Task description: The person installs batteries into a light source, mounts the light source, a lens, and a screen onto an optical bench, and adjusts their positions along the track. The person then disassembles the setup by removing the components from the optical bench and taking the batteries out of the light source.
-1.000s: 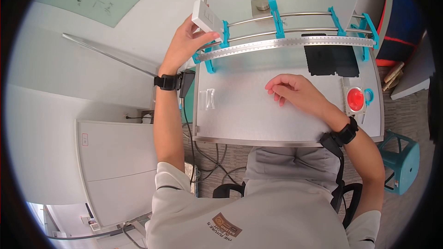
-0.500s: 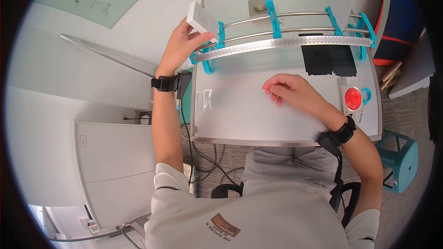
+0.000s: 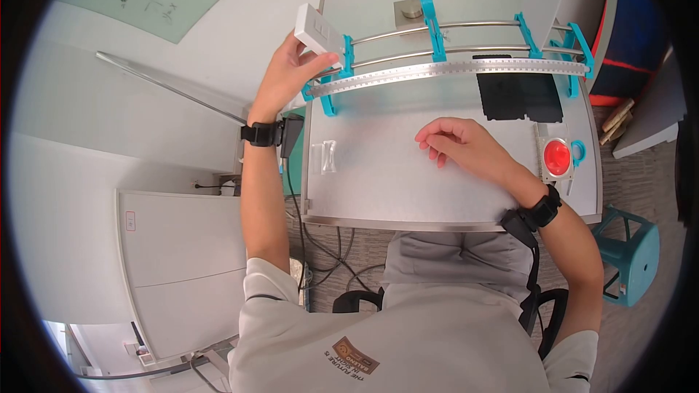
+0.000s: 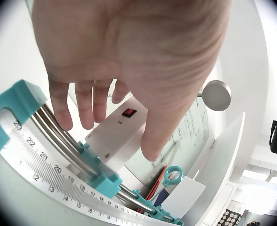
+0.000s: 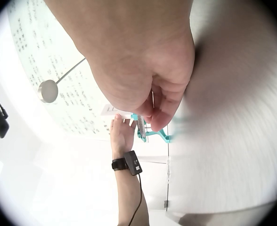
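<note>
My left hand grips a white box at the left end of an optical bench, thumb on the near side and fingers on the far side. In the left wrist view the box has a small red rocker switch and sits at a teal slider on the metal rails. A ruler runs along the bench's front, and a teal ring holder stands mid-rail. Over the table's middle, my right hand rests with loosely curled fingers and holds nothing.
A white screen stands at the bench's right end. Black sheets lie beneath the rails. To the right are a framed red disc and a teal ring; a clear packet lies left. Behind stands a metal base.
</note>
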